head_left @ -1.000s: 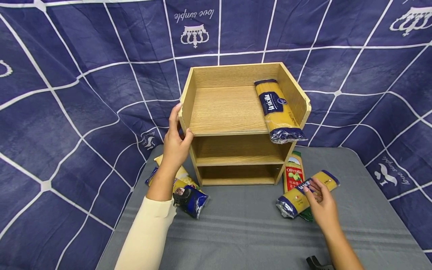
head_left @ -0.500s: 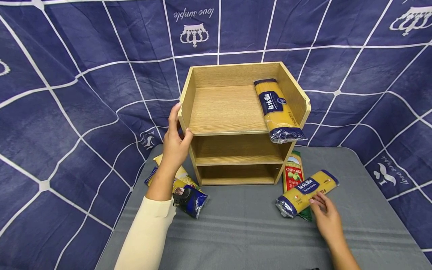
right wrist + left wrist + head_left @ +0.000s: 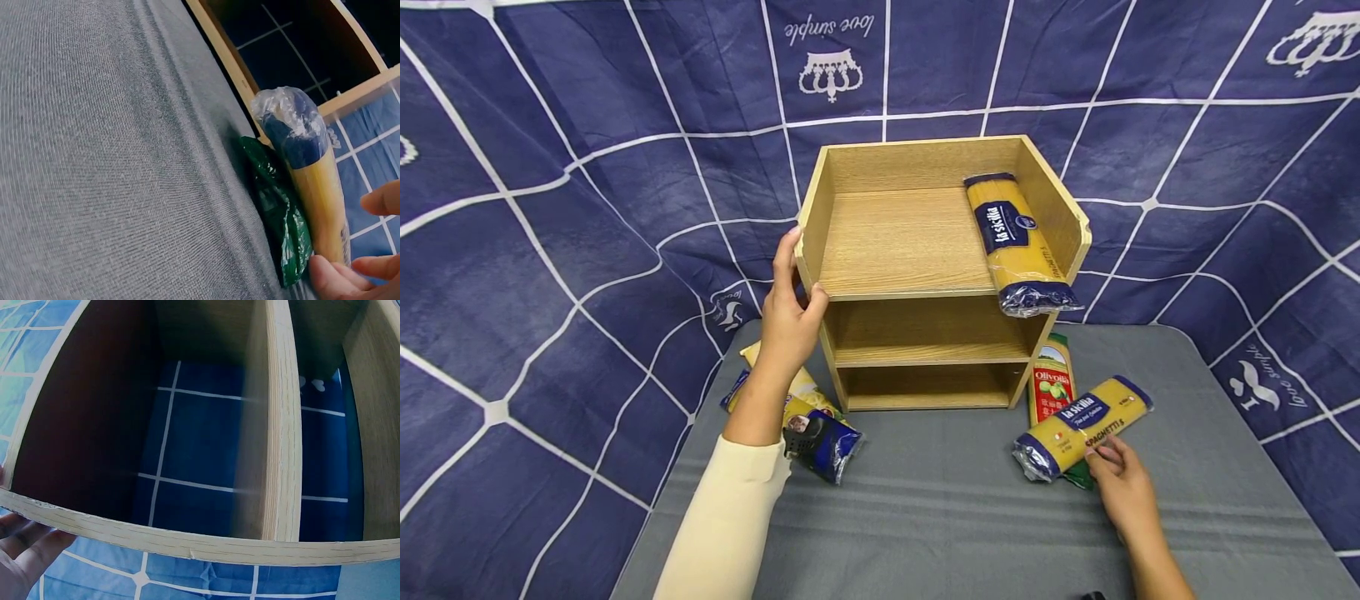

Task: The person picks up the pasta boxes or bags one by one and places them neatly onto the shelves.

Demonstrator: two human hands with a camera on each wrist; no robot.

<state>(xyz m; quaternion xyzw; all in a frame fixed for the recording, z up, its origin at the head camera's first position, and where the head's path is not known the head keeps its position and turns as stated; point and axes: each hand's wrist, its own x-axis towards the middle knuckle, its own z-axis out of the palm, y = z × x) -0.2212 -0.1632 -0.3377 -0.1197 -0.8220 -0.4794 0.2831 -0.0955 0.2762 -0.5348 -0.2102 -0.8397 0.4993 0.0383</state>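
Observation:
My left hand (image 3: 790, 325) grips the left side panel of a three-tier wooden shelf (image 3: 910, 237), thumb by the front edge and fingers along the outside. In the left wrist view its fingers (image 3: 44, 553) show beside the panel. At the right, my right hand (image 3: 1123, 496) touches the near edge of a yellow and blue spaghetti pack (image 3: 1078, 425). That pack lies across a red and green Olivoila pack (image 3: 1051, 387). The right wrist view has fingertips (image 3: 328, 275) at the spaghetti pack's edge, with another digit held apart. Another spaghetti pack (image 3: 1018, 242) lies on the top tier, against the right wall.
Left of the shelf, a blue and yellow pack (image 3: 831, 442) and a pale yellow pack (image 3: 805, 387) lie partly under my left forearm. Grey cloth (image 3: 940, 500) covers the table, and a blue curtain (image 3: 940, 75) with white lines hangs behind and at the sides.
My right hand has slid from the spaghetti pack's top face down to its near edge, uncovering the label. The pack stays in place. My left hand keeps its hold on the shelf.

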